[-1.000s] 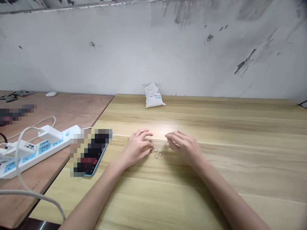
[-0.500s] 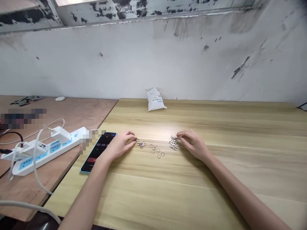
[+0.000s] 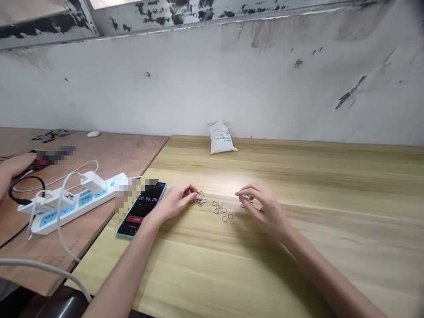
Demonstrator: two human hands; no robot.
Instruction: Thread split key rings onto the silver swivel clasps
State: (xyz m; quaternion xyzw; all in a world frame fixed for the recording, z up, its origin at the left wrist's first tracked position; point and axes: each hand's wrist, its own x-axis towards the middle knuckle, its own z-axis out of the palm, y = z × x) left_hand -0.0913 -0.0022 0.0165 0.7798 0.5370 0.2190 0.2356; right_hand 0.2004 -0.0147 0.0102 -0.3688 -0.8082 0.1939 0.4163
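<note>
My left hand (image 3: pixel 181 201) is closed in a pinch at the left small heap of silver metal clasps (image 3: pixel 200 201). The looped end of one clasp (image 3: pixel 200 192) shows at its fingertips. Several loose split rings (image 3: pixel 221 207) lie flat on the wood between my hands. My right hand (image 3: pixel 263 205) arches over a second heap of silver clasps (image 3: pixel 247 202), its thumb and forefinger apart. That hand hides most of this heap; no piece shows between its fingertips.
A phone (image 3: pixel 145 207) running a timer lies left of my left hand. On the brown table (image 3: pixel 126 152) are a white power strip (image 3: pixel 82 203) with plugs and cables, and another person's hand (image 3: pixel 16 168). A white packet (image 3: pixel 221 138) stands near the wall.
My right hand has moved over the right heap and its fingers have spread. My left hand has stayed pinched by the left heap. Another person's hand has appeared at far left; the view has shifted slightly.
</note>
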